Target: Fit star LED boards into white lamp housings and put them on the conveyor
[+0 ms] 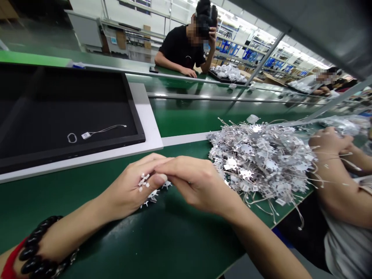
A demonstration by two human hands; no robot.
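Tray (64, 102), parts pile (261, 159) beyond hands (200, 182)

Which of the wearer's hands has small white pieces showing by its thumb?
The left hand: the white pieces cluster beside its thumb, and black beads circle its wrist. The right hand shows none; its wrist is bare.

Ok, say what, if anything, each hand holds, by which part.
Left hand: white connectors, poking from its grip; the part gripped is hidden. Right hand: whether it holds anything cannot be told.
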